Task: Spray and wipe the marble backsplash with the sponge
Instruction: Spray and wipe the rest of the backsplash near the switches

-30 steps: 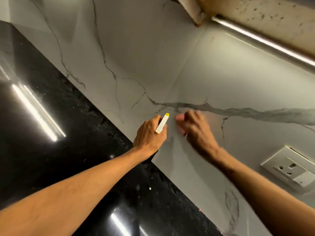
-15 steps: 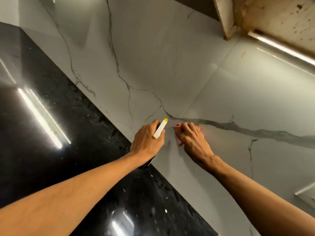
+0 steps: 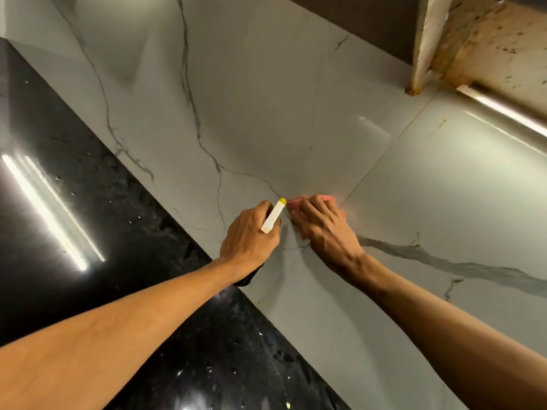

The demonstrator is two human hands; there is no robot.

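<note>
The white marble backsplash (image 3: 266, 113) with grey veins fills the middle of the view. My left hand (image 3: 248, 241) is closed around a spray bottle (image 3: 273, 216); its white nozzle with a yellow tip points at the wall, and the dark body shows just below my wrist. Close to its right, my right hand (image 3: 322, 226) presses a pink sponge (image 3: 296, 202) flat against the marble, near a tile joint. Most of the sponge is hidden under my fingers.
A glossy black countertop (image 3: 88, 232) with light reflections and small specks lies at the left and bottom. Above right is the stained underside of a cabinet (image 3: 488, 39) with a light strip (image 3: 503, 110).
My right hand and the sponge have slid leftward along the wall, away from the grey vein and the wall socket, which has left the view. The left hand stays beside it with the bottle.
</note>
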